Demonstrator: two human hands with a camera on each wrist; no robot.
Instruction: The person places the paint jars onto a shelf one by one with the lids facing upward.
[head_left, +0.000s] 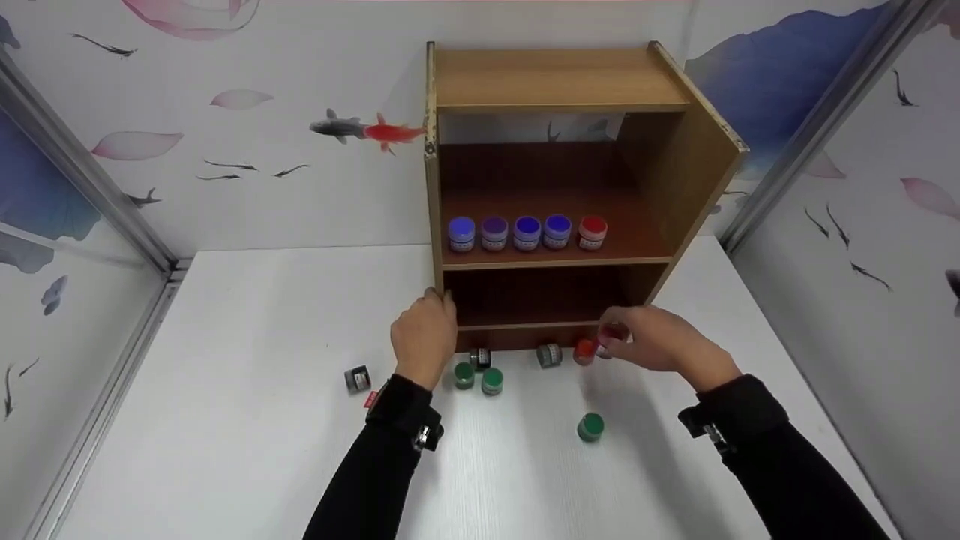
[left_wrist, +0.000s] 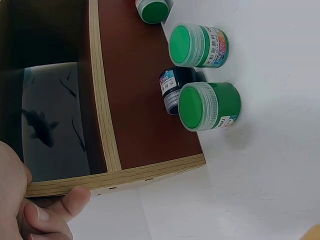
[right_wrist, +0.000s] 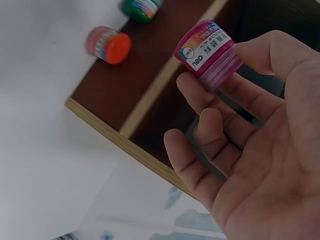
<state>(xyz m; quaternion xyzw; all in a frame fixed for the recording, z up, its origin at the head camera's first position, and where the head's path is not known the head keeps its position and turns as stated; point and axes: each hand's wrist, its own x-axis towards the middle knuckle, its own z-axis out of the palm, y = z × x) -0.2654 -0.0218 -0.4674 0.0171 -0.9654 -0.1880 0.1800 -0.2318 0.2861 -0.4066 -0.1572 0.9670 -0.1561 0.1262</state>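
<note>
My right hand (head_left: 660, 337) pinches a magenta paint jar (right_wrist: 207, 52) between thumb and fingers, in front of the wooden shelf's bottom compartment. In the right wrist view the jar's printed label faces the camera. My left hand (head_left: 426, 330) grips the left side panel (left_wrist: 145, 171) of the shelf near its lower front, with fingers on both sides of the board. By the shelf's base sit an orange-red jar (head_left: 583, 352), a dark grey jar (head_left: 550, 355), a black jar (left_wrist: 175, 85) and two green jars (head_left: 492, 381).
On the middle shelf (head_left: 555, 196) a row of several blue and purple jars (head_left: 526, 233) ends with a red-lidded jar (head_left: 592, 233) at the right. Another green jar (head_left: 591, 427) stands nearer on the white table (head_left: 247, 420). A dark jar (head_left: 358, 379) lies left of my left arm.
</note>
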